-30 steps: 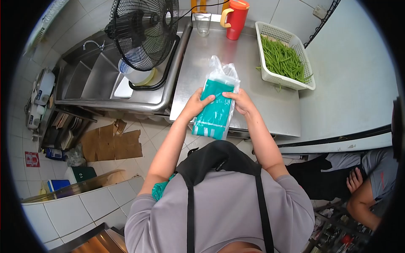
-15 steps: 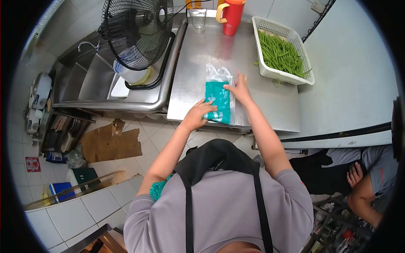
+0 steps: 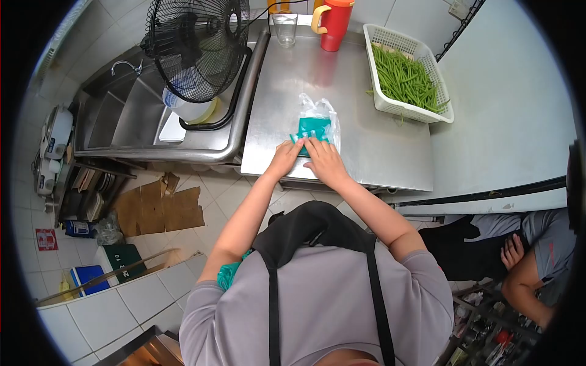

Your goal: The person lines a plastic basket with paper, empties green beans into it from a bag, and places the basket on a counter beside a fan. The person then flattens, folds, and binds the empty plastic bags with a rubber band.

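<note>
A green plastic bag inside a clear plastic bag [image 3: 314,125] lies on the steel table [image 3: 384,155], close to its front edge. The clear bag's crumpled handles point away from me. My left hand [image 3: 284,158] rests at the green bag's lower left, its fingertips on the near, folded part. Beside it my right hand [image 3: 325,161] presses on the same near part, fingers extended forward and thumb pointing left. The fingertips of both hands almost meet. The near end of the green bag is partly hidden under the fingers.
A white basket of green beans [image 3: 406,79], a red tumbler [image 3: 336,24] and a glass [image 3: 285,29] stand at the back. To the left are a black fan [image 3: 198,49] and a steel sink [image 3: 143,116]. Another person's arm [image 3: 525,293] is at the right.
The bag has gone from being held up to lying on the table, and its near end is now folded, making it shorter. My right hand has moved down from its right side to the near end.
</note>
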The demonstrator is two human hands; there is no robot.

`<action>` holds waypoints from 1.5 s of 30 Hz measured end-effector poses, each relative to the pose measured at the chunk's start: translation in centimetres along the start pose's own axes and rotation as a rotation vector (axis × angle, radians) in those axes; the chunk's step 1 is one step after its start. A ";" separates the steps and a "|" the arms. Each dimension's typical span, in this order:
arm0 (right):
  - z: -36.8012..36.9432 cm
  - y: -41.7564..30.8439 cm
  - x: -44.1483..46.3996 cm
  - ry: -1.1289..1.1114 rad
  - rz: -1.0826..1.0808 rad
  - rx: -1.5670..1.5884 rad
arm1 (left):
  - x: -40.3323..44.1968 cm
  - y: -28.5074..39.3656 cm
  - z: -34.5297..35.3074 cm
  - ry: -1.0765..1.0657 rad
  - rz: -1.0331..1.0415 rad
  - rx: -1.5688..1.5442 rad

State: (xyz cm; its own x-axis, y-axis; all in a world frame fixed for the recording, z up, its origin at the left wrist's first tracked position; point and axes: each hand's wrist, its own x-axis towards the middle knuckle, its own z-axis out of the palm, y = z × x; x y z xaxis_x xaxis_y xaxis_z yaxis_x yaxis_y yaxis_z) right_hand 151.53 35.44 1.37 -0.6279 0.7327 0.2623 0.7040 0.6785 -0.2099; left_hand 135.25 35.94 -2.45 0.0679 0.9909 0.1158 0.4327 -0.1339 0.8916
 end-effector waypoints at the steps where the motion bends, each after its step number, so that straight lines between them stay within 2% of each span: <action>1: -0.2 0.1 0.5 -0.046 0.044 0.005 | -0.1 0.8 -0.2 0.013 0.015 -0.037; 4: -1.3 0.7 1.9 0.068 -0.094 -0.134 | -1.0 2.4 -0.6 -0.039 0.021 0.258; 7: -1.4 2.8 3.2 0.027 -0.115 0.152 | -1.1 2.6 -0.7 -0.051 0.117 0.324; 8: -1.7 3.6 3.4 0.012 -0.076 0.052 | -0.9 2.6 -0.5 -0.025 0.139 0.360; 11: -2.6 3.6 3.8 -0.182 0.050 0.199 | -1.1 2.4 0.2 0.033 0.157 0.480; 13: -0.9 4.0 3.3 -0.139 0.165 0.346 | -1.3 2.3 0.5 0.046 0.113 0.581; 14: 0.0 4.5 3.0 -0.114 0.220 0.414 | -1.3 2.0 0.9 0.105 0.108 0.546; 16: 0.7 4.7 2.4 0.139 0.060 0.111 | -1.2 1.5 1.4 0.218 0.106 0.478; 18: 1.2 4.4 1.5 0.356 -0.061 -0.090 | -1.1 1.4 1.5 0.199 0.015 0.408; 20: 1.7 3.7 0.6 0.310 -0.100 -0.003 | -0.7 2.1 1.2 0.167 -0.074 0.409; 23: 1.1 1.9 -0.1 0.321 -0.056 0.039 | 0.2 -1.6 1.3 0.205 -0.255 -0.334; 24: 1.2 1.8 0.0 0.287 -0.028 0.045 | 0.0 -1.2 1.3 0.240 -0.202 -0.520; 25: 1.3 1.8 0.2 0.254 0.000 0.052 | -0.2 -0.7 1.4 0.287 -0.274 -0.693; 27: 0.3 1.0 0.8 0.104 0.221 0.371 | -0.6 0.5 1.7 0.379 -0.416 -1.039; 29: -1.7 -1.0 2.2 -0.074 0.478 0.809 | -0.9 2.9 1.4 0.147 -0.421 -1.222; 30: -0.1 -1.1 2.3 0.071 0.385 0.959 | -0.7 3.2 1.1 0.108 -0.406 -1.268; 31: 0.3 -1.0 2.6 0.091 0.379 1.152 | -0.6 3.3 0.8 0.067 -0.392 -1.316; 33: 0.9 -0.3 3.2 0.130 0.357 1.536 | -0.4 3.6 0.2 0.115 -0.308 -1.186; 34: 1.0 0.0 3.2 0.047 0.362 1.567 | -0.3 3.8 0.1 0.140 -0.269 -1.120; 37: 0.1 -0.6 4.0 0.183 0.272 1.326 | -0.3 4.7 0.4 0.298 -0.204 -0.994; 38: -0.7 -1.0 3.3 0.209 0.431 1.237 | -0.4 5.2 0.5 0.357 -0.216 -1.061; 41: -3.4 -1.6 3.5 0.588 0.227 0.374 | -0.4 7.1 -0.2 0.417 -0.185 -0.968; 42: -3.5 -1.5 3.7 0.533 0.232 0.504 | -0.3 7.4 -0.4 0.408 -0.195 -1.004; 45: -2.8 -2.0 3.6 0.167 0.230 1.265 | -0.1 7.6 -0.6 0.380 -0.235 -1.093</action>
State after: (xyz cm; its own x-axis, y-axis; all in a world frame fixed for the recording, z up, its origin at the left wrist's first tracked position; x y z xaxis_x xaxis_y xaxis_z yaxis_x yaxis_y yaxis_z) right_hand 148.75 36.60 5.34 -0.4218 0.8852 0.1965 -0.0684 0.1851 -0.9803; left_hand 137.98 34.80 4.55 -0.2628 0.9543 -0.1426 -0.6134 -0.0512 0.7881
